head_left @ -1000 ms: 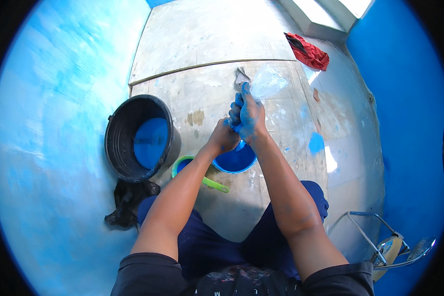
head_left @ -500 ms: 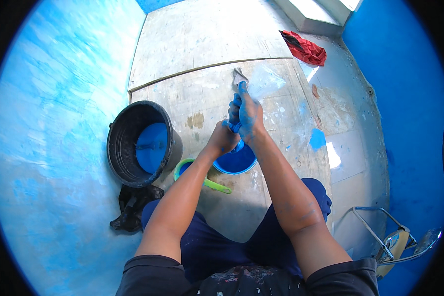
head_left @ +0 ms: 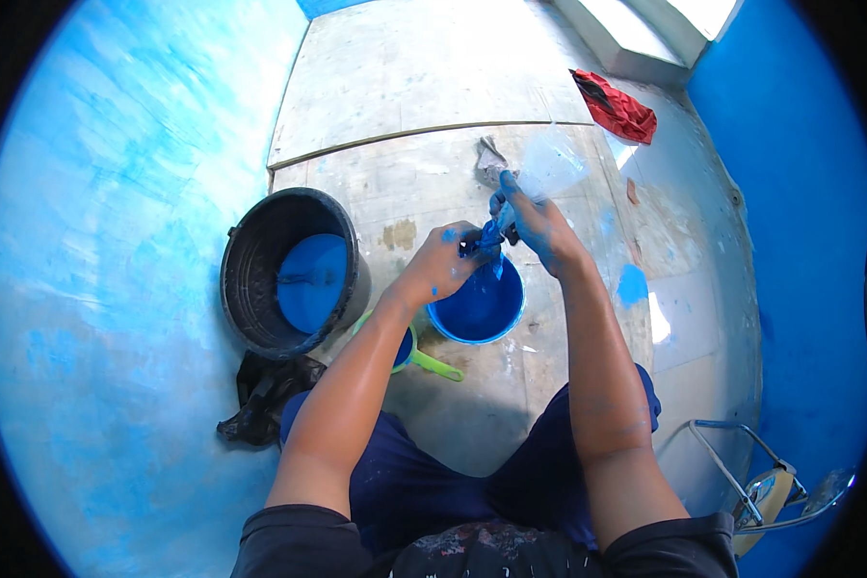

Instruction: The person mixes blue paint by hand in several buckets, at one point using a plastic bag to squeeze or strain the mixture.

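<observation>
Pinching blue-coated plastic tightly between thumb and fingers of the left hand, over the far side of the open-topped blue pail. Gripping the upper end of the same plastic with the right hand, above and to the right of the pail, thumb pointing away from the body, fingers curled narrowly and partly hidden. Can see blue smears on both hands. Can see a clear plastic bag beyond the pail, to its right and close to the right thumb; cannot tell its link to the blue-coated plastic. Beyond the pail, just past the right thumb, can find a crumpled greyish scrap. Left of the pail, can see a large black bucket with blue liquid inside, and, nearer the pail, a green dipper, partly covered by the left forearm. Left of the pail and toward the body, can spot a black plastic bag. Far beyond the pail, to its right, can see a red cloth; nearer on that side, a blue splotch.
</observation>
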Action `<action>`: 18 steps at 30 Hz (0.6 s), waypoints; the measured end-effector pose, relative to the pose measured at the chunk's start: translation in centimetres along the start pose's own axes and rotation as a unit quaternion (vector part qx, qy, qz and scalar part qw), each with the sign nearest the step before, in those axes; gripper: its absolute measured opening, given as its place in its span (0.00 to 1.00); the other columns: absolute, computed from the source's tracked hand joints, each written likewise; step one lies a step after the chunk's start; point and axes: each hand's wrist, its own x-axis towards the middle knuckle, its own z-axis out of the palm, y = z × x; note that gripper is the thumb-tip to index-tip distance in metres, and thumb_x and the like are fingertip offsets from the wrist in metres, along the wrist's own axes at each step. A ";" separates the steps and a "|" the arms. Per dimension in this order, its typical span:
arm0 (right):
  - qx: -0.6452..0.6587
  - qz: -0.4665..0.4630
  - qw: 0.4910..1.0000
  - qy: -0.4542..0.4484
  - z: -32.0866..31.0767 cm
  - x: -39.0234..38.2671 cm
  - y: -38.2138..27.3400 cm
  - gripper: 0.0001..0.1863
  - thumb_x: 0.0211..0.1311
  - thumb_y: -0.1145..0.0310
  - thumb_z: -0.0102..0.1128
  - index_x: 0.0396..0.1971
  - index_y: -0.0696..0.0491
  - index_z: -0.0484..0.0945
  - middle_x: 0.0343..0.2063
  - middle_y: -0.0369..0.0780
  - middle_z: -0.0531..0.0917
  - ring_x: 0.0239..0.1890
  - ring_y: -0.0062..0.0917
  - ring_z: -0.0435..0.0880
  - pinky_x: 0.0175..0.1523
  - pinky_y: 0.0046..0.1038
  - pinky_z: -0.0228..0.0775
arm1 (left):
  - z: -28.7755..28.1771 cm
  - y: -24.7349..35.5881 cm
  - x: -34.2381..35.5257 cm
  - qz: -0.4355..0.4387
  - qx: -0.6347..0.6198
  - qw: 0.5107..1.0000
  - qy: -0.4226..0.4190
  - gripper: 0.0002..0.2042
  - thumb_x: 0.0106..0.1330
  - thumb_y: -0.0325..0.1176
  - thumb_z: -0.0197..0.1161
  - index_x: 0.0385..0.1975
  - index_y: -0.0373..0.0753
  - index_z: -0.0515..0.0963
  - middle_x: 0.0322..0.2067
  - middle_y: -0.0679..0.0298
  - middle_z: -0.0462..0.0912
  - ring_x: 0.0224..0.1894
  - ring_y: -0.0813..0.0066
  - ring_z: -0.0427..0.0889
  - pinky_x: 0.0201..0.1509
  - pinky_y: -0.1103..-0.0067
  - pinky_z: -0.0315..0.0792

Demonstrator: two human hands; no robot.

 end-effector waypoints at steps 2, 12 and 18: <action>-0.005 0.009 1.000 -0.012 -0.6 0.3 1.1 0.24 0.74 0.45 0.50 0.33 0.52 0.76 0.25 0.34 0.78 0.23 0.19 0.75 0.28 0.23 0.68 | 0.0 -1.4 -0.4 0.050 0.037 0.998 0.001 0.12 0.62 0.29 0.62 0.42 0.31 0.83 0.37 0.47 0.84 0.40 0.50 0.84 0.48 0.66 0.76; -0.138 0.133 0.979 -0.074 -4.5 1.5 4.2 0.23 0.74 0.48 0.50 0.35 0.55 0.77 0.24 0.39 0.81 0.23 0.25 0.83 0.30 0.27 0.79 | -1.3 -5.2 -3.1 0.019 0.046 0.999 0.004 0.12 0.56 0.19 0.60 0.40 0.30 0.84 0.34 0.47 0.85 0.39 0.54 0.85 0.47 0.70 0.78; -0.073 0.165 0.979 -0.092 -8.3 3.9 4.0 0.22 0.72 0.49 0.55 0.37 0.56 0.79 0.28 0.42 0.85 0.29 0.28 0.86 0.34 0.28 0.80 | -3.2 -5.3 -4.8 -0.062 -0.019 0.998 -0.015 0.12 0.58 0.17 0.55 0.41 0.28 0.81 0.34 0.49 0.85 0.36 0.61 0.85 0.45 0.71 0.78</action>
